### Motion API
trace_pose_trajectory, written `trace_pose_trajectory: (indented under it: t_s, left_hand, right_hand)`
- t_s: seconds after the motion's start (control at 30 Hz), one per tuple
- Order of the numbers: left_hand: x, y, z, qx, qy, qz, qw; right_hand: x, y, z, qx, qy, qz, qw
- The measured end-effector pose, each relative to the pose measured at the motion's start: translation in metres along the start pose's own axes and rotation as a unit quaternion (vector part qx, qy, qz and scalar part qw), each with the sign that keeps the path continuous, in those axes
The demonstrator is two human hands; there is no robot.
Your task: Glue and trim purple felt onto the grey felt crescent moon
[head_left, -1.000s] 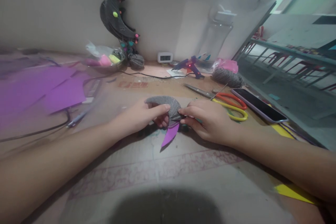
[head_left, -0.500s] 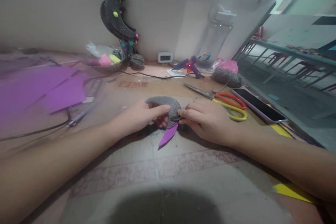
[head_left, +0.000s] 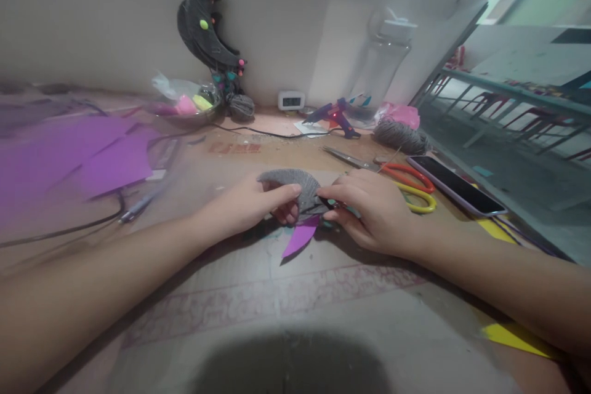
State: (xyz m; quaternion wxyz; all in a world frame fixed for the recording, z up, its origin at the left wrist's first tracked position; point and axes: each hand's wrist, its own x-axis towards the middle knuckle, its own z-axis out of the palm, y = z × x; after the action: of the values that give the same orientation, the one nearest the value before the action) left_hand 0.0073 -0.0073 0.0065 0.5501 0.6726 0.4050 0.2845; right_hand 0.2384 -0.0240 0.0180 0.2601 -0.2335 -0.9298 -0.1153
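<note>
A crescent of purple paper (head_left: 300,239), wound over most of its length with grey yarn (head_left: 289,177), is held above the table in front of me. My left hand (head_left: 258,203) grips it from the left, thumb on the wound face and fingers curled behind. The bare purple tip points down toward me. At the crescent's right edge, my right hand (head_left: 373,212) is closed with thumb and fingers pinching the grey yarn strand, mostly hidden by the fingers. A thin strand rises behind that hand toward a grey yarn ball (head_left: 401,136).
Scissors (head_left: 418,200) with orange and yellow handles lie behind my right hand, beside a phone (head_left: 455,184). A glue gun (head_left: 337,117) with a red light and a small clock (head_left: 291,100) stand near the wall. Purple sheets (head_left: 115,160) and a pen (head_left: 138,206) lie left.
My right hand has drawn slightly right from the crescent and its fingers have parted a little. The crescent has shifted slightly right in my left hand.
</note>
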Motion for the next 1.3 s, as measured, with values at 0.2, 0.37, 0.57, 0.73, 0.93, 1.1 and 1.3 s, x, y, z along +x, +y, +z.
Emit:
trace_pose_trajectory:
  t_s: [0.2, 0.37, 0.57, 0.73, 0.93, 1.1, 1.3]
  left_hand:
    - [-0.0002, -0.0002, 0.0009, 0.004, 0.007, -0.004, 1.0]
    - [-0.0008, -0.0007, 0.0004, -0.002, 0.006, 0.0, 1.0]
    - [-0.0001, 0.0, 0.0006, 0.005, 0.012, -0.002, 1.0]
    - [0.0, -0.0008, 0.0006, 0.004, 0.01, -0.005, 1.0]
    - [0.001, -0.0027, 0.0001, 0.005, 0.007, -0.002, 1.0]
    - [0.0012, -0.0019, 0.0004, 0.0, 0.006, -0.01, 1.0]
    - [-0.001, 0.002, 0.0003, 0.013, 0.001, -0.015, 1.0]
  right_hand:
    - [0.0012, 0.0007, 0.0036, -0.055, 0.027, -0.024, 0.998]
    - [0.0008, 0.0021, 0.005, -0.051, 0.005, -0.014, 0.999]
    - [-0.0007, 0.0021, 0.0053, -0.044, -0.01, -0.005, 0.999]
    - [0.0, 0.0006, 0.0051, -0.028, -0.019, 0.009, 0.999]
    - [0.0002, 0.0009, 0.0057, -0.016, -0.019, 0.01, 1.0]
    - [0.0, 0.0011, 0.0058, -0.051, -0.022, -0.004, 0.998]
    - [0.0003, -0.0015, 0.0051, -0.07, -0.029, -0.019, 0.997]
